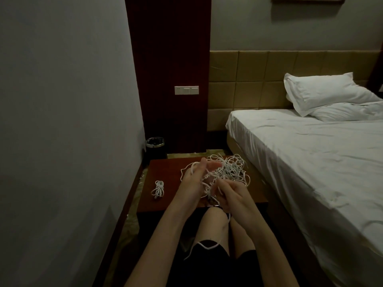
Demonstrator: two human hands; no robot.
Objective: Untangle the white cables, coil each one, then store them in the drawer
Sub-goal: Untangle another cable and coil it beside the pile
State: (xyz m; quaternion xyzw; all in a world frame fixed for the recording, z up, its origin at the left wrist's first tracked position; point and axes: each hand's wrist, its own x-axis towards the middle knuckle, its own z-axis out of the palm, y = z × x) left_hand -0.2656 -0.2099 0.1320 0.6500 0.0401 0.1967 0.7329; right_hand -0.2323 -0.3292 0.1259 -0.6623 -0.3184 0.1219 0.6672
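1. Knees come first in my view: bare legs in black shorts (pixel 209 264), with a loose white cable end (pixel 207 246) draped across the left thigh and trailing up toward the hands.
2. My right hand (pixel 232 195) sits at the near edge of the low reddish-brown wooden nightstand (pixel 163 204). Its fingers are curled and pinching strands at the near side of the tangle; the exact strand I cannot make out.
3. My left hand (pixel 194 175) is a little farther out, fingers fairly straight and pointing away, with a white strand looped over the back of the fingers. Whether the thumb clamps anything is hidden from me.
4. The two hands are close together, both in contact with the tangled heap of thin white cables (pixel 228 168), which rests on the right half of the nightstand top.
5. Well apart from the heap, on the left part of the same top, lies one small coiled bundle of white cable (pixel 158 189).
6. Past the nightstand, on the floor against the grey wall, stands a black round waste bin with a shiny metal rim (pixel 155 146).
7. Behind it rises a dark red wooden panel (pixel 167 48) carrying a white switch plate (pixel 186 90).
8. To the right I see a bed with a white sheet (pixel 310 162), a white pillow (pixel 323 92) and a tan padded headboard (pixel 248 79).
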